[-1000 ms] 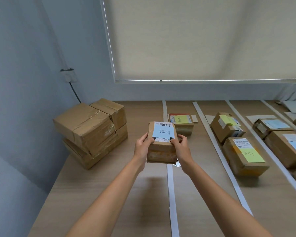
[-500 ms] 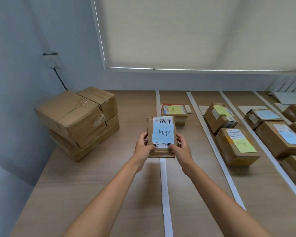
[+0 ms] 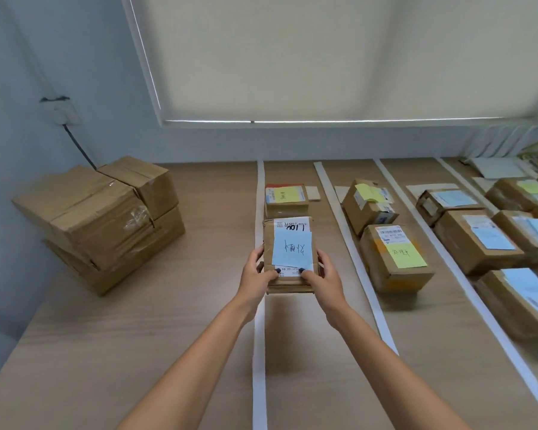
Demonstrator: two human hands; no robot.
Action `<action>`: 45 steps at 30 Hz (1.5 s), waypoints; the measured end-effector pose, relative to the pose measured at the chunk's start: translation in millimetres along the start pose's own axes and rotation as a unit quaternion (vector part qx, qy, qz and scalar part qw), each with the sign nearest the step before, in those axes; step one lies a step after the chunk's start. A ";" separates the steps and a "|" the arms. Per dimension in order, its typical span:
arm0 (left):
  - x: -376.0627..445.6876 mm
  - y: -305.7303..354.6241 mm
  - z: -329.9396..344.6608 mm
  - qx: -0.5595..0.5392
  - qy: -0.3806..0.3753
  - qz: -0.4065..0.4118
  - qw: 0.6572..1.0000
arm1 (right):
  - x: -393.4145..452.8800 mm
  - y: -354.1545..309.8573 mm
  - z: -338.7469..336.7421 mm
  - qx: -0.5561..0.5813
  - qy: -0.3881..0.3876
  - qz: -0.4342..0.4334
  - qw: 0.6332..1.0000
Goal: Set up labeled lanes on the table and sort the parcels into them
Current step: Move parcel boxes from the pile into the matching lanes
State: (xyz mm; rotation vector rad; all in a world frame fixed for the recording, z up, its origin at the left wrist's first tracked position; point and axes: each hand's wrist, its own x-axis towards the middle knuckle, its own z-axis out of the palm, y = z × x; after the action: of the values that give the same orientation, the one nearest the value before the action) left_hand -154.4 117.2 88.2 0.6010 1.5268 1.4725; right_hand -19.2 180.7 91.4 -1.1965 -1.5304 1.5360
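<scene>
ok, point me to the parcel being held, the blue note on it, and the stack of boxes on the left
held parcel (image 3: 289, 282), head view, brown near end below the label
blue note (image 3: 292, 248), head view, middle of the paper
stack of boxes (image 3: 84, 212), head view, top of the big upper box

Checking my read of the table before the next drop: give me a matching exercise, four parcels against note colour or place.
Things:
1. held parcel
2. parcel at the far end of the leftmost lane
3. near parcel in the second lane
4. unsorted stack of boxes

States:
A. no note, left of all strips
B. blue note, gripped by left hand and right hand
C. yellow note, orange tape
D. yellow note, red edge

Pairs: 1-B, 2-D, 3-C, 4-A
</scene>
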 end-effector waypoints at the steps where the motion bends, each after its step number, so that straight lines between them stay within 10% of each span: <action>1: -1.4 0.8 12.7 0.005 0.007 0.001 1.000 | 0.1 -1.0 -12.3 0.002 -0.004 -0.001 1.000; 19: -37.1 -37.9 249.9 0.065 0.004 -0.040 0.997 | -5.1 12.6 -269.2 -0.022 0.035 0.028 0.999; 34: -59.5 -125.5 289.6 0.057 -0.047 -0.191 0.979 | -25.0 106.7 -314.4 -0.078 -0.006 0.183 0.980; 45: -55.9 -72.3 260.7 0.104 0.054 -0.168 0.979 | -13.3 48.3 -318.8 -0.158 0.021 0.046 0.986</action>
State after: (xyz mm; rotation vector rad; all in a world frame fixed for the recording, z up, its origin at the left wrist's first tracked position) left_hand 110.3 192.6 64.9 0.3621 1.7832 1.1110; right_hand 285.3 286.8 77.7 -1.4844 -1.7592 1.3483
